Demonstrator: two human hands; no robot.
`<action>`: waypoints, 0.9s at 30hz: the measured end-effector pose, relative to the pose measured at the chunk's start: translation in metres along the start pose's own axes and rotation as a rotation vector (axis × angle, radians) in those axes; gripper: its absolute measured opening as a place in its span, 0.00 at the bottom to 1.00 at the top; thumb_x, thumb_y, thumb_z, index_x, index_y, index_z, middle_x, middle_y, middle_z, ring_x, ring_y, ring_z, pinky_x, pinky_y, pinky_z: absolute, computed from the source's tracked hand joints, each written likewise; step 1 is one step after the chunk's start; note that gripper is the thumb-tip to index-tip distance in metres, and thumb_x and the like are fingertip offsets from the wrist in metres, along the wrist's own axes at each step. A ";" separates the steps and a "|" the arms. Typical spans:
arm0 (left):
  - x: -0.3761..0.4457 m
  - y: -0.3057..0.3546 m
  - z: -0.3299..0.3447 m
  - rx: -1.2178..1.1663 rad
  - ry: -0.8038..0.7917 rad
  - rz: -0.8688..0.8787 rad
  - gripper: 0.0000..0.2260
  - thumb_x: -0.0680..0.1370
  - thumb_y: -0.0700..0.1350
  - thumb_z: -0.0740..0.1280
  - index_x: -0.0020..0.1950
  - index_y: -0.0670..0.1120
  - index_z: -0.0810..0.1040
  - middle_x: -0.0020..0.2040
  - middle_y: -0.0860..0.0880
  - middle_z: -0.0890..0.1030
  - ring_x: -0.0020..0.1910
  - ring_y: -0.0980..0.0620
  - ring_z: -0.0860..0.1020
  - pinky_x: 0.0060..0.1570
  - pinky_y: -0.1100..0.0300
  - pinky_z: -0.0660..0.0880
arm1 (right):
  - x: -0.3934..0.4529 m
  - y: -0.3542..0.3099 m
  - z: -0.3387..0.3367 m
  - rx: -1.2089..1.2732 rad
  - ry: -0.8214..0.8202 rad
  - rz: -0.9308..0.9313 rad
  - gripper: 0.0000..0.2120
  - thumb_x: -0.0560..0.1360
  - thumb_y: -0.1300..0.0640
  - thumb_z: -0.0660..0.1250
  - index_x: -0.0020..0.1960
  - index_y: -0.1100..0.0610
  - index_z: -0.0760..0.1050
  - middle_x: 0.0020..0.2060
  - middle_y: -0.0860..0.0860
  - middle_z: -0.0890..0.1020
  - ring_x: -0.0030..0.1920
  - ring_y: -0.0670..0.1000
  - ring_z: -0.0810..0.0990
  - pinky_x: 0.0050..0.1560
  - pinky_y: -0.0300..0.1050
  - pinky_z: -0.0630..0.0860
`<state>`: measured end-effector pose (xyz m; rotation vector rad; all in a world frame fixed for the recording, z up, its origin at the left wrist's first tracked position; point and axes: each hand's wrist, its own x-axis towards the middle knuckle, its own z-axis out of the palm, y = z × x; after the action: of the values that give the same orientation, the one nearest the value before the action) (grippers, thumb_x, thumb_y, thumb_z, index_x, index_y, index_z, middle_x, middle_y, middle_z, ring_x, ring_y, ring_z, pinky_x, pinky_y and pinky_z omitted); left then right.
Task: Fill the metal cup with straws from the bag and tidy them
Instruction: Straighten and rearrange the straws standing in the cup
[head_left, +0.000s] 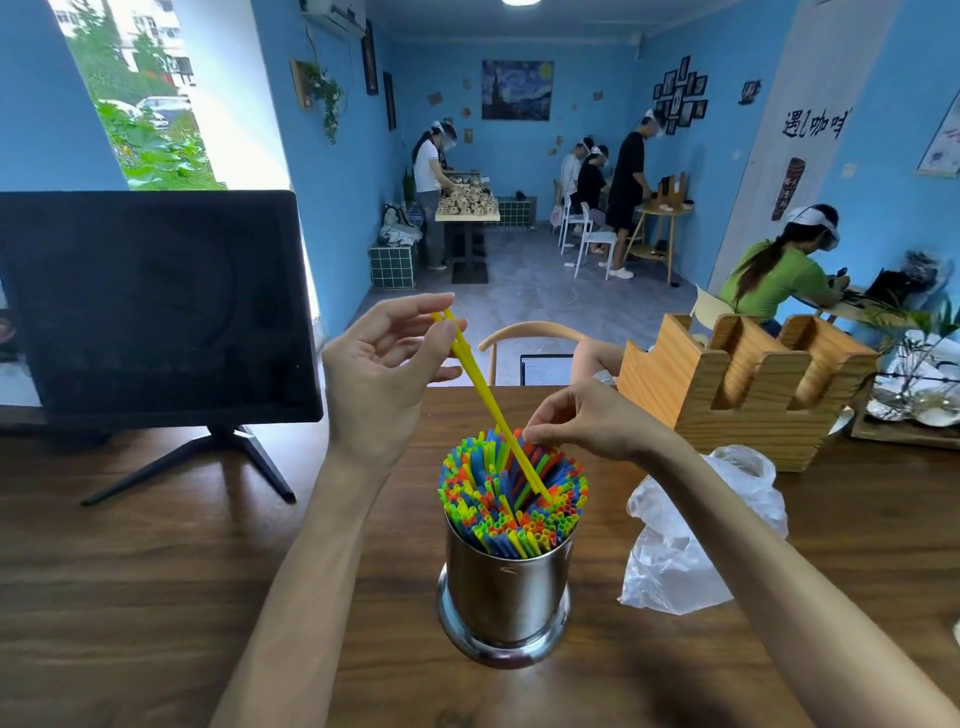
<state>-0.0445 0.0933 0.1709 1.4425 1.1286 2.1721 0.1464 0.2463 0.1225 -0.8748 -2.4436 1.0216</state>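
Metal cup stands near centre of wooden table, packed with coloured straws. Left hand pinches yellow straw near top, lower end among others. Right hand, fingers curled, fingertips touch straw tips. Plastic bag right of cup. Far-right wall: black Chinese characters, only partly legible.

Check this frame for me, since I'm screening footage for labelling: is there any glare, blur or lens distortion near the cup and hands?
Head view: sharp on the left hand, right hand and straws; soft reflections streak the metal cup, no hard glare; the window is overexposed; wide-angle bending curves the monitor and table edge.
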 end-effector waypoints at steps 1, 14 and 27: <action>0.001 0.003 0.000 -0.013 0.019 0.022 0.08 0.76 0.44 0.75 0.52 0.56 0.86 0.46 0.48 0.88 0.46 0.48 0.87 0.38 0.58 0.83 | 0.000 -0.001 0.000 0.000 -0.002 -0.005 0.07 0.76 0.52 0.74 0.48 0.56 0.87 0.43 0.49 0.88 0.48 0.49 0.85 0.53 0.48 0.81; -0.019 -0.029 -0.001 0.476 -0.519 -0.178 0.04 0.74 0.48 0.79 0.45 0.56 0.87 0.40 0.55 0.86 0.41 0.59 0.82 0.45 0.61 0.79 | -0.007 -0.033 -0.023 0.135 0.355 -0.164 0.05 0.78 0.54 0.72 0.48 0.55 0.82 0.40 0.44 0.86 0.41 0.46 0.83 0.40 0.39 0.77; -0.019 -0.056 0.004 0.570 -0.428 -0.232 0.12 0.79 0.59 0.69 0.62 0.64 0.82 0.52 0.64 0.83 0.53 0.65 0.80 0.52 0.70 0.75 | -0.022 -0.061 -0.041 0.734 0.747 -0.382 0.04 0.83 0.58 0.66 0.51 0.58 0.78 0.43 0.51 0.86 0.37 0.51 0.82 0.40 0.41 0.79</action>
<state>-0.0417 0.1196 0.1176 1.7703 1.7125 1.3435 0.1593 0.2196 0.1938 -0.3955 -1.3758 1.0662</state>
